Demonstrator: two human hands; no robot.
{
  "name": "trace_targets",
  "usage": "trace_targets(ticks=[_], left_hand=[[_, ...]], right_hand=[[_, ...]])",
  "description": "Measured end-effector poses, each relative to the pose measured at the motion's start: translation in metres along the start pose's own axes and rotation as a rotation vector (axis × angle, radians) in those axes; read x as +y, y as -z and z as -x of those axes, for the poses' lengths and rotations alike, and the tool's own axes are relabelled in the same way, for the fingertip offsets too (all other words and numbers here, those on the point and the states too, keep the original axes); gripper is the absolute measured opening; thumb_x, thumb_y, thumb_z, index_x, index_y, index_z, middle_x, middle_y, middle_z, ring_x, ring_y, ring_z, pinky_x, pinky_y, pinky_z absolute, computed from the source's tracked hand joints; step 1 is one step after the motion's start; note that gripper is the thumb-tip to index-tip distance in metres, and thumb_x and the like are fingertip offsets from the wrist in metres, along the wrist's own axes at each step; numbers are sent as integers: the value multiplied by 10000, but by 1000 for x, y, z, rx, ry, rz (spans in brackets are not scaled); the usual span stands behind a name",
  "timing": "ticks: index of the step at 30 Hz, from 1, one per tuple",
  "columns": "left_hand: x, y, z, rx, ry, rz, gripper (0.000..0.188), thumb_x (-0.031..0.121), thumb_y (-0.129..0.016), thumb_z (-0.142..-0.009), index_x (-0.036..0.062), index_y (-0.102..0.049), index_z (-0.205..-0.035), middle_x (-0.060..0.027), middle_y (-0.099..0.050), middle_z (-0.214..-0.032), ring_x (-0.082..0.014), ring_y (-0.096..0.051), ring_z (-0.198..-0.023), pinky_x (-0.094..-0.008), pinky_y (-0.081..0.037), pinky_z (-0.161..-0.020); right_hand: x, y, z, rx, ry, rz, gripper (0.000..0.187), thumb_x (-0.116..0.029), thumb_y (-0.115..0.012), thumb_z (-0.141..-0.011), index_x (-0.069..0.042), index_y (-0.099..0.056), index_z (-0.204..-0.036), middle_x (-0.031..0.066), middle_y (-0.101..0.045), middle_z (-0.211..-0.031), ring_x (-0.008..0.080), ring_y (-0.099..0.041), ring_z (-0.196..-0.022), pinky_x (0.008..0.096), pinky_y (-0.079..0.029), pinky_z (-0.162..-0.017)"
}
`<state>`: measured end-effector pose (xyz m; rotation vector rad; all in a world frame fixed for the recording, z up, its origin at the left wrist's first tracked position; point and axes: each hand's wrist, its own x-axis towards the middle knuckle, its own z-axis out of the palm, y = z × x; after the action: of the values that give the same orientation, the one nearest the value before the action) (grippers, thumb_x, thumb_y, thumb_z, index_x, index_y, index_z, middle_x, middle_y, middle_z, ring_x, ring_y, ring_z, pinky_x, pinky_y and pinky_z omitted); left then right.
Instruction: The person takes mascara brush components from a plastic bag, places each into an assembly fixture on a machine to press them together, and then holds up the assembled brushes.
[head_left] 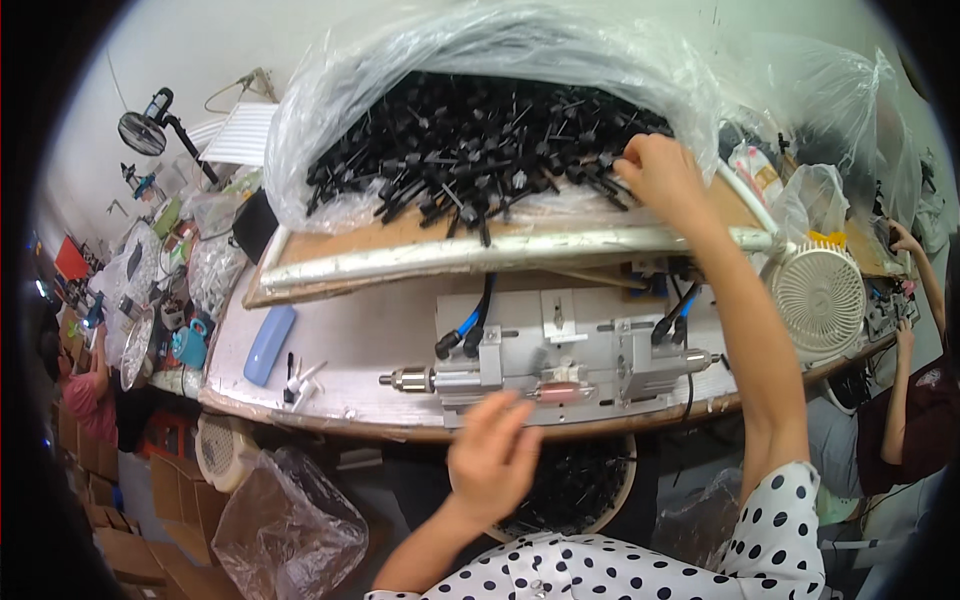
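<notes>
Over the raised tray, my right hand [668, 178] reaches to the right edge of a heap of black plastic parts with thin stems [470, 150]. Its fingers are curled together against the heap; what they pinch is hidden. My left hand [492, 455] hovers at the table's front edge, slightly blurred, fingers apart, and I see nothing in it. Just beyond its fingertips is a metal clamping fixture [520, 340] with two facing cylinders and a reddish piece [565, 392] between them. Below, near my lap, a round tub [628, 480] holds more black parts, partly covered by my left hand.
A clear plastic bag [300, 130] surrounds the heap, behind the tray's white front rail [420, 258]. A blue case [270, 345] and small white tools [305, 385] lie left on the table. A white fan [818, 300] stands right. Other people work at both sides.
</notes>
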<state>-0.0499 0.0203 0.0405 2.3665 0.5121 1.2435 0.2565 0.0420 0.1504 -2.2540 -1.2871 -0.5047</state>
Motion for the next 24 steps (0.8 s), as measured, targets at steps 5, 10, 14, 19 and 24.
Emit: trace_targets(ticks=[5,10,14,19,24], left_hand=[[3,-50,25,-73,-78,5,287,-24,-630,-730,-81,-582,-1007,-186,-550,-1096,-286,-614,-852,-310,-516,-704],[-6,-54,24,32,-191,-65,286,-59,-598,-721,-100,-574,-1003,-198,-557,-1079,-286,-619,-833,-296,-522,-680],[-12,-62,20,16,-207,-112,294,-71,-585,-710,-107,-574,-1002,-208,-564,-1061,-271,-618,-787,-289,-520,-651],[0,-70,22,-108,-77,-108,272,-61,-610,-737,-103,-577,-1004,-221,-561,-1070,-332,-602,-918,-341,-512,-764],[-1,-71,21,-231,-43,-153,317,-33,-609,-740,-109,-549,-1042,-230,-533,-1127,-351,-585,-959,-348,-502,-791]], right_hand=[[2,-6,-16,-296,-114,145,217,-186,-626,-714,-17,-641,-848,188,-640,-851,360,-607,-852,434,-480,-742],[-7,14,18,-78,-85,-563,159,-124,-594,-768,-3,-599,-870,123,-623,-724,198,-620,-709,325,-477,-627],[-11,27,55,-119,-88,-860,146,-89,-596,-774,7,-589,-884,56,-609,-742,102,-579,-693,248,-459,-622],[-5,45,93,-373,-103,-1484,338,-44,-699,-697,-16,-547,-998,8,-542,-962,86,-515,-840,230,-437,-700],[2,40,123,-253,50,-1318,403,-92,-766,-633,-36,-537,-960,28,-470,-1032,90,-445,-920,215,-371,-798]])
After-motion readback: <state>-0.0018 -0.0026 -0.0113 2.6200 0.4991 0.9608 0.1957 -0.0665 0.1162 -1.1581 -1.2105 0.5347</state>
